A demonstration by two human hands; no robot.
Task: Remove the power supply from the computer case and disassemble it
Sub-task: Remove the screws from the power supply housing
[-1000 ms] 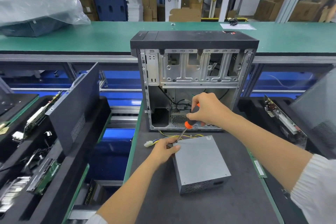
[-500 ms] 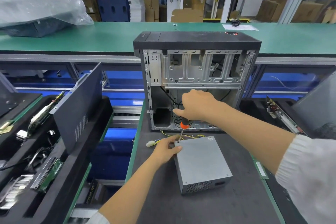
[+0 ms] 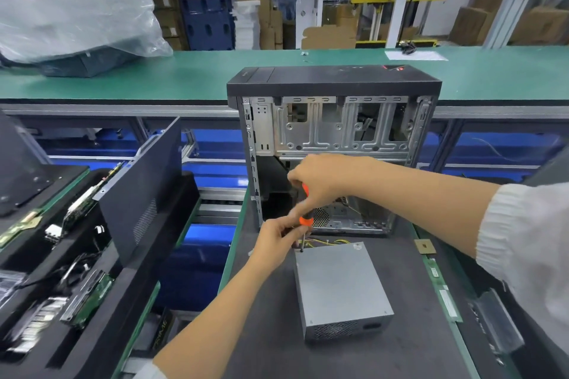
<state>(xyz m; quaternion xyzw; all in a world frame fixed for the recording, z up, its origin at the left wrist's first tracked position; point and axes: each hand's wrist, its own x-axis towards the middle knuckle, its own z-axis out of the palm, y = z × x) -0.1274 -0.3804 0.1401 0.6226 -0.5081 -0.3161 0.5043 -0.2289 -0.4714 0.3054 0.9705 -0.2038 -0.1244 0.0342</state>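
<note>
The grey power supply (image 3: 338, 286) lies flat on the dark mat in front of the open computer case (image 3: 335, 144), its yellow wires (image 3: 334, 241) trailing toward the case. My right hand (image 3: 320, 181) grips the orange and black handle of a screwdriver (image 3: 304, 217), held nearly upright with its tip at the supply's far left corner. My left hand (image 3: 274, 240) is beside that corner, its fingers pinching the screwdriver's shaft just below the handle.
Black foam trays with circuit boards (image 3: 86, 301) and a leaning side panel (image 3: 141, 200) stand at the left. A green conveyor (image 3: 200, 77) runs behind the case, with a plastic-wrapped case (image 3: 74, 28) on it. Another tray (image 3: 498, 338) sits at the right edge.
The right hand lifted and stood the screwdriver more upright over the supply's corner. The left hand rose from the supply's edge to the shaft. The camera view shifted slightly.
</note>
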